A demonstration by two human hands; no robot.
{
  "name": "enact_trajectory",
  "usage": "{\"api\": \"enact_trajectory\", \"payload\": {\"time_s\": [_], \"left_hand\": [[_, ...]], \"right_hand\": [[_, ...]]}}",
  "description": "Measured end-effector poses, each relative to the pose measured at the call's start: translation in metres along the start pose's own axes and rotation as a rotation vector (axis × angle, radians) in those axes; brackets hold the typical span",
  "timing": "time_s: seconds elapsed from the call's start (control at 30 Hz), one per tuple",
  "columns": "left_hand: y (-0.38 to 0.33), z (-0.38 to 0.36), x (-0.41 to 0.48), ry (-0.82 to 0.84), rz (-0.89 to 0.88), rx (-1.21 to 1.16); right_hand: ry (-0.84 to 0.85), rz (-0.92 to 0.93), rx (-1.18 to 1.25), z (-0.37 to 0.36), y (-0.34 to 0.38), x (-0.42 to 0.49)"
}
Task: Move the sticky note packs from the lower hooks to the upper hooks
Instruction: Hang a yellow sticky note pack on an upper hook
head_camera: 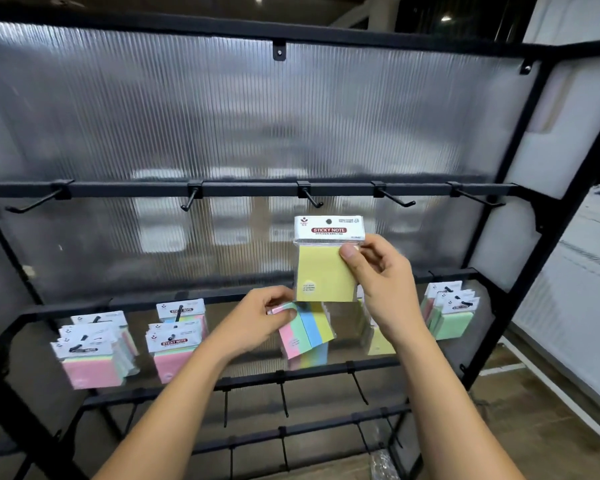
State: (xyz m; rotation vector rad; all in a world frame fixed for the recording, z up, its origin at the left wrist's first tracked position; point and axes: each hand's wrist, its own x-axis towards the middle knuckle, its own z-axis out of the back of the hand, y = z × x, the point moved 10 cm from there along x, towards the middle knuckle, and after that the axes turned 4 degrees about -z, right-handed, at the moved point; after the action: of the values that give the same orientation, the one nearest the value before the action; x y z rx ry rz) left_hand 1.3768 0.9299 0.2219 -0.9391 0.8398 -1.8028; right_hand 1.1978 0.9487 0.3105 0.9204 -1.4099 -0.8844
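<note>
Evidently aiming for an upper hook [311, 199], right hand [383, 277] pinches the yellow pack [321, 271] upright; left hand [258, 322] grips a striped pack [310, 329].

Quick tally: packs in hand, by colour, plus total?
yellow pack, right hand: 1
striped pack (pink, green, blue, yellow), left hand: 1
Total: 2
The hanging packs overlap too much to count.
</note>
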Motion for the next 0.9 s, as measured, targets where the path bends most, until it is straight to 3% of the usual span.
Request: {"api": "enact_trajectory", "payload": {"time_s": [0.37,0.9], "left_hand": [[-0.009,0.013,0.0,-0.053,0.01,0.111],[0.009,0.014,0.0,-0.034,0.064,0.064]], "right_hand": [[-0.038,0.032,-0.037,-0.006,0.013,0.012],[-0.073,0.03,-0.163,-0.01,-0.008,0.037]]}}
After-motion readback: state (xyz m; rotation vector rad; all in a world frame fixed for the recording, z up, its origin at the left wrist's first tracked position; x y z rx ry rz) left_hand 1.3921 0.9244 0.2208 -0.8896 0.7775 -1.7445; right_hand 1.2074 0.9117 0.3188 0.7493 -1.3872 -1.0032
